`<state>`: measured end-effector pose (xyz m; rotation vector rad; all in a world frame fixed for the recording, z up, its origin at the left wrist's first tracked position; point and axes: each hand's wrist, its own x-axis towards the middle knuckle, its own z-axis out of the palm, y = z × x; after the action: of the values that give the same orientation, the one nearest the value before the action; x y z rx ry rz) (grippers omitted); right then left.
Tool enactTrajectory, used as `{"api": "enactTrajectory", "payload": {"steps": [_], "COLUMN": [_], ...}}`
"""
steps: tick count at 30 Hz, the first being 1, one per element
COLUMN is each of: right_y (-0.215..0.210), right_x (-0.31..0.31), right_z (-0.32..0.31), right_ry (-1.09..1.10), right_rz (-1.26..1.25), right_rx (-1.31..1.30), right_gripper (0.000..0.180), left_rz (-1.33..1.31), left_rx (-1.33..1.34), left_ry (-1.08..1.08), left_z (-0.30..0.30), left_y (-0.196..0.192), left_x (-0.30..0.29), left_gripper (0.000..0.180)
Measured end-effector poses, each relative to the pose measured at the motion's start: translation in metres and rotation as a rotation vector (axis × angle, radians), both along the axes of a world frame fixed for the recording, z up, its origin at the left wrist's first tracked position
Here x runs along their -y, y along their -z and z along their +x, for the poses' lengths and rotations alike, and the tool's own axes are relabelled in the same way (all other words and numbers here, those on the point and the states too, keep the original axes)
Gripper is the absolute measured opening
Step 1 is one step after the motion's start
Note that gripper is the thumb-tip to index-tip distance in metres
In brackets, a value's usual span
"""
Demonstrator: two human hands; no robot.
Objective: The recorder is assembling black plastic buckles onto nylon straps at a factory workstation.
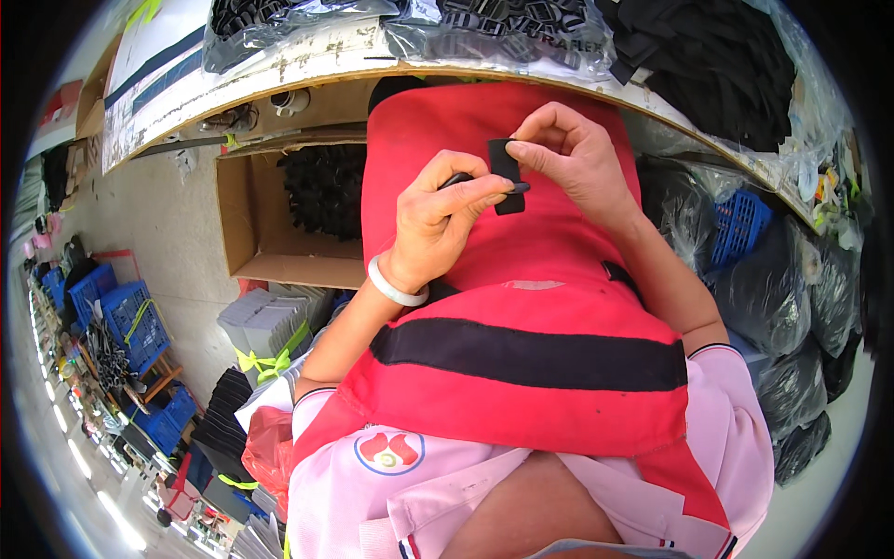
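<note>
Currently R hand (579, 168) has fingers pinched on strap (503, 160) top; L hand (436, 219) fingers grip dark tool (455, 179) (type unclear) across it, prob. to steady it.

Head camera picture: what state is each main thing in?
Left hand: closed on a dark object, partly hidden
Right hand: pinching a black strap
Black strap: unrolled, nearly straight
Cardboard box: open, holding black pieces
Red apron: worn
White bracelet: on left wrist
Plastic bags: filled

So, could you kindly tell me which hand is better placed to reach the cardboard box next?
Probably the left hand, though holding a dark object: it is nearer the box; the right hand, farther off, pinches a black strap.
</note>
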<state>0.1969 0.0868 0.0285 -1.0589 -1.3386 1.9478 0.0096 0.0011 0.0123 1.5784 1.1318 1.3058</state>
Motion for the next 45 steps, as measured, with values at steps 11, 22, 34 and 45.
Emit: {"api": "enactTrajectory", "payload": {"steps": [11,22,34,45], "right_y": [0.041,0.022,0.020,-0.010], "right_x": [0.022,0.015,-0.004,-0.145], "right_z": [-0.037,-0.043,0.003,0.082], "right_ry": [-0.337,-0.293,-0.519,0.212], "right_rz": [0.116,0.028,0.375,1.547], "right_rx": [0.086,0.090,0.465,1.191], "right_gripper": [0.036,0.017,0.018,0.027], "left_rz": [-0.443,-0.371,-0.401,-0.980], "left_rx": [0.024,0.380,-0.053,0.967], "left_ry": [-0.644,-0.316,0.140,0.227], "left_z": [-0.116,-0.007,-0.011,-0.002], "left_y": [-0.044,0.021,0.035,0.032], "left_x": [0.052,-0.001,-0.017,-0.026], "left_gripper": [0.029,0.022,0.015,0.019]}}
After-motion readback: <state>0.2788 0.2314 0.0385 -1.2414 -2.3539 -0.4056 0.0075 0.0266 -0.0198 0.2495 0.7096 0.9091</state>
